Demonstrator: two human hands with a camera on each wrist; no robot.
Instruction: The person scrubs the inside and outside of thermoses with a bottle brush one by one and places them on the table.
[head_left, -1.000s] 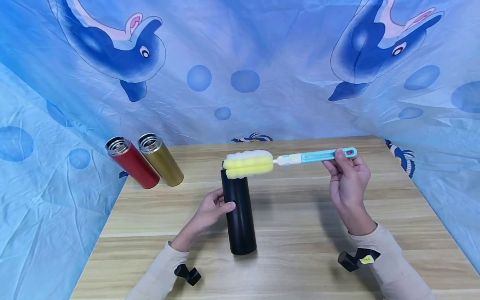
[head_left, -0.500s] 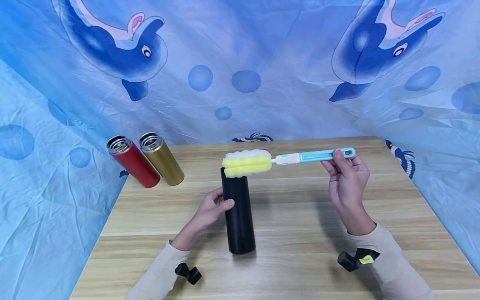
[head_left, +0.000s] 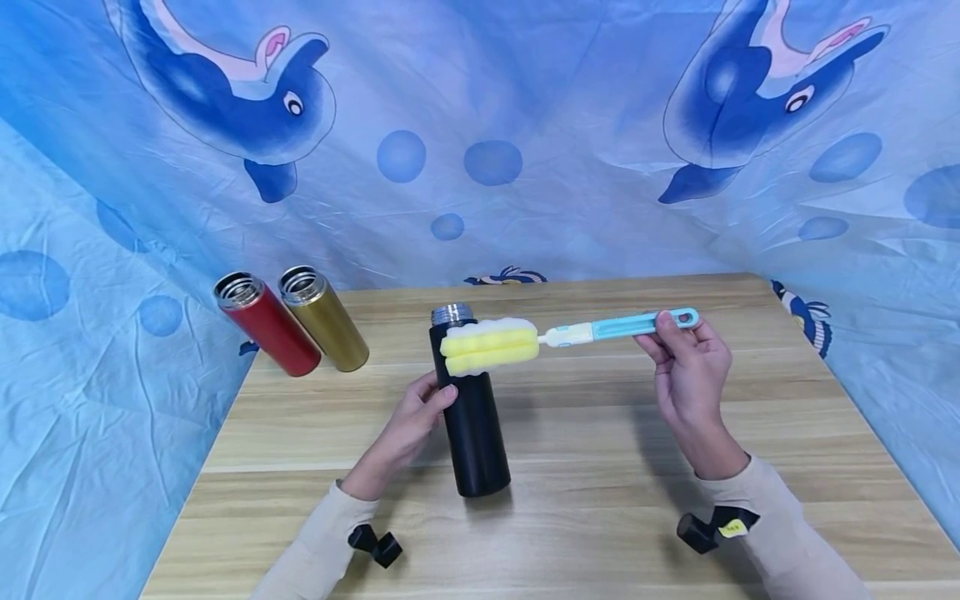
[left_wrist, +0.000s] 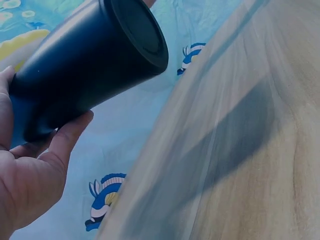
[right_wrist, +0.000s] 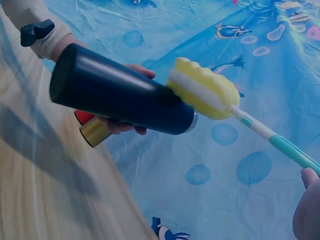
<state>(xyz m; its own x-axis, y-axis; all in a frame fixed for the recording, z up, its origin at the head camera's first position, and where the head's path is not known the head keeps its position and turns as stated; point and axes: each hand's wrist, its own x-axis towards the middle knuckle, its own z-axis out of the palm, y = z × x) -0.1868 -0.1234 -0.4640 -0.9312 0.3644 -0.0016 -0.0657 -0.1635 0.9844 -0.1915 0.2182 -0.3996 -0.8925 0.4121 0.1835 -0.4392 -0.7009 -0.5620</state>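
Note:
A black thermos bottle with a bare steel mouth is held above the table, tilted, by my left hand, thumb and fingers around its side. In the left wrist view the bottle's base faces the camera. My right hand pinches the turquoise handle of a bottle brush near its hanging loop. The brush's yellow and white sponge head lies crosswise in front of the bottle's upper side, below the mouth. In the right wrist view the sponge seems to touch the bottle near its neck.
A red thermos bottle and a gold one, both uncapped, stand side by side at the table's back left. The wooden table meets a blue dolphin-print cloth at the back and sides.
The brush has moved down and slightly left, from the top of the black thermos bottle to its upper side. The bottle has shifted slightly up, and its steel mouth now shows.

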